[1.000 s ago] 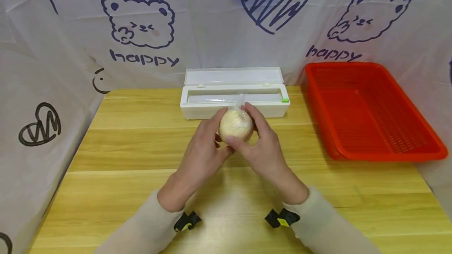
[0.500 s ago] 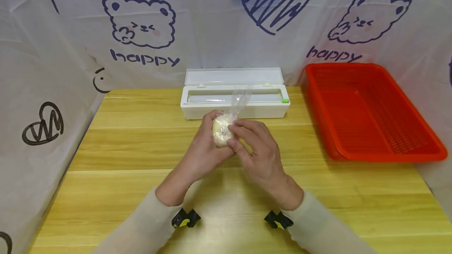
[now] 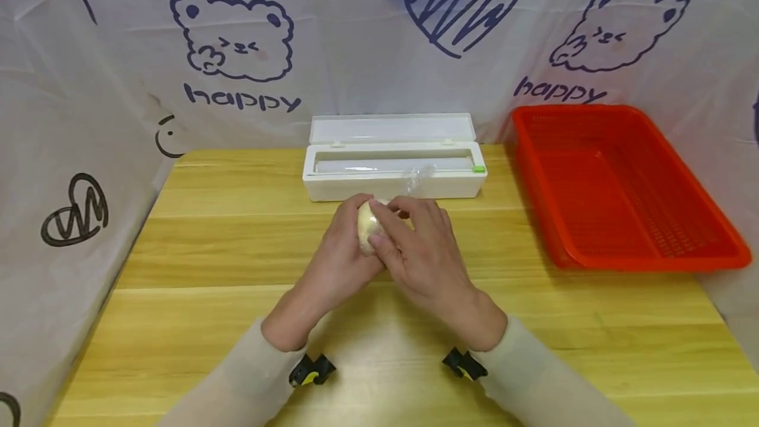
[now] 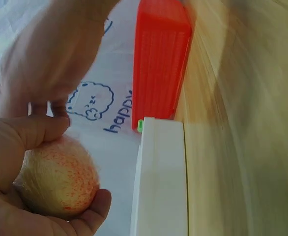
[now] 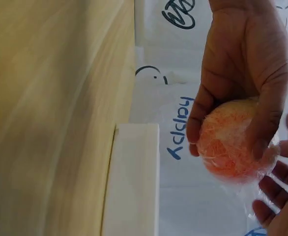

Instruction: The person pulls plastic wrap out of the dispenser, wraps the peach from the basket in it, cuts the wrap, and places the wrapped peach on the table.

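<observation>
A round, pale yellow fruit with red streaks (image 4: 65, 177) is wrapped in clear plastic wrap. My left hand (image 3: 335, 259) grips it from the left, thumb and fingers curled round its sides, as the right wrist view also shows. My right hand (image 3: 423, 252) lies close against its right side, with thumb and index finger bent over the wrapped surface and the wrap gathered at the fingers. A loose tail of plastic wrap (image 3: 415, 180) sticks out beyond the right hand. Much of the fruit (image 3: 366, 228) is hidden by the right hand in the head view.
Behind the hands stands a white plastic wrap dispenser box (image 3: 350, 188), its lid (image 3: 391, 128) raised and a film roll (image 3: 356, 165) inside. A red plastic basket (image 3: 569, 252) is at the right on the wooden table (image 3: 207, 249). A white printed cloth (image 3: 356, 38) hangs behind.
The fruit has turned and shifted slightly left in my left hand. My right hand has moved from its right side to over its near face. The wrap's tail now lies farther right.
</observation>
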Motion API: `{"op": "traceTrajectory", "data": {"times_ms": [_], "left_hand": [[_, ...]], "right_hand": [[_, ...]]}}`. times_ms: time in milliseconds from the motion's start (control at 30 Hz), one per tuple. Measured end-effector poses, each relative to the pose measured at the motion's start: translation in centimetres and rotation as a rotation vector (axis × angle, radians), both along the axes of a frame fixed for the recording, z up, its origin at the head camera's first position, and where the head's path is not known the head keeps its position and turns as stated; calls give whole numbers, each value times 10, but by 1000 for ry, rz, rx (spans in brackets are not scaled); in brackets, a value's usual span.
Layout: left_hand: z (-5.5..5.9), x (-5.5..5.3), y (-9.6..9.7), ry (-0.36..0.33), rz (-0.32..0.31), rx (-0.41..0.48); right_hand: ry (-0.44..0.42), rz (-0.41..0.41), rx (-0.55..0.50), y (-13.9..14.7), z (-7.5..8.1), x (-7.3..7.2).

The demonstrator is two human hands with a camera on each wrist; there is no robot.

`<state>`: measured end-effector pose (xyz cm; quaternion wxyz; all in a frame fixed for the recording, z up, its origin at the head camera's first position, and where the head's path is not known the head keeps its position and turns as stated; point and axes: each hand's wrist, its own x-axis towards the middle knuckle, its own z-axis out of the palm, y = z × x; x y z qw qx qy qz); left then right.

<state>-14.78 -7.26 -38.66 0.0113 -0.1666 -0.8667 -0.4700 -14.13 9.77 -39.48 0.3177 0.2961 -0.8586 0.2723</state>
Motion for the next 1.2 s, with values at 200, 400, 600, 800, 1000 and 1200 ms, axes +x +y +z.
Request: {"op": "traceTrajectory", "data": {"times_ms": [200, 400, 600, 800, 1000, 1200], "left_hand": [[-2, -3, 0, 60, 73, 15], [-1, 1, 2, 106, 41, 60], [6, 0, 0, 101, 89, 10], [11, -7, -14, -133, -7, 162], [13, -10, -24, -281, -108, 301], [13, -10, -21, -329, -172, 353]], "right_hand": [[-460, -64, -329, -1, 7, 9], [-717, -69, -511, 0, 9, 5], [-746, 80, -651, 1, 6, 7], [-609, 147, -627, 2, 3, 10], [-766, 116, -603, 8, 5, 6], [-809, 144, -769, 11, 1, 1]]}}
